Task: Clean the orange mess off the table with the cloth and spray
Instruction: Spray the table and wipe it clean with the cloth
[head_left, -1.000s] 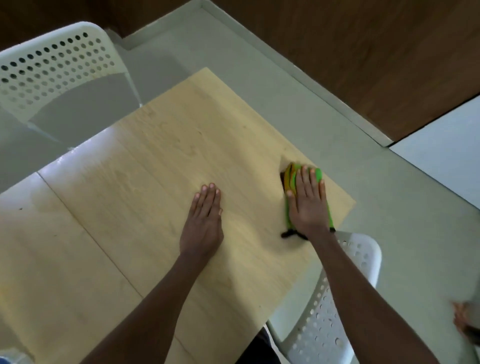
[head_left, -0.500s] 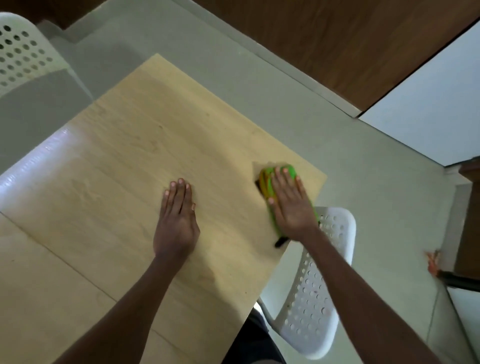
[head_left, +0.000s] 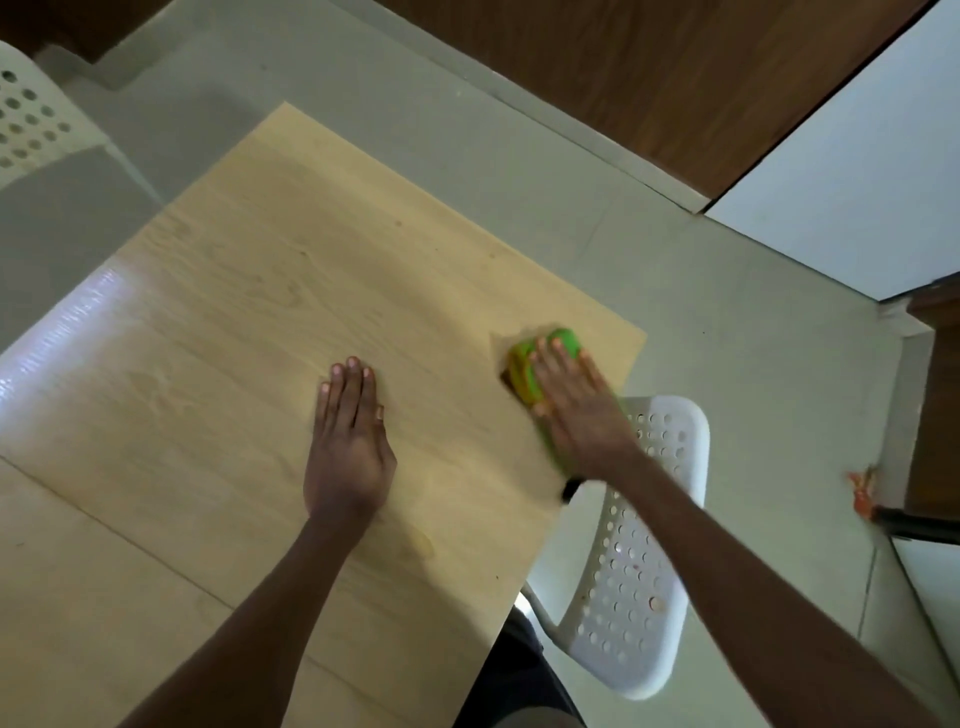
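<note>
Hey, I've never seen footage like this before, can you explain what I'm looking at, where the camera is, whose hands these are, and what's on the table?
No machine here: a person is working with two bare hands. The single picture comes from a wide-angle camera worn on the person's head, looking forward and down, so both arms reach in from the bottom edge.

The pale wooden surface is a table. The left hand lies flat on it, palm down, holding nothing. The right hand presses flat on a green cloth with a yellowish patch, close to the table's right edge and far corner; its slight blur suggests wiping. The fingers are spread over the cloth, not curled around it.

A white chair with holes stands below the table's right edge, and part of another chair shows at top left. No spray bottle is in view.
</note>
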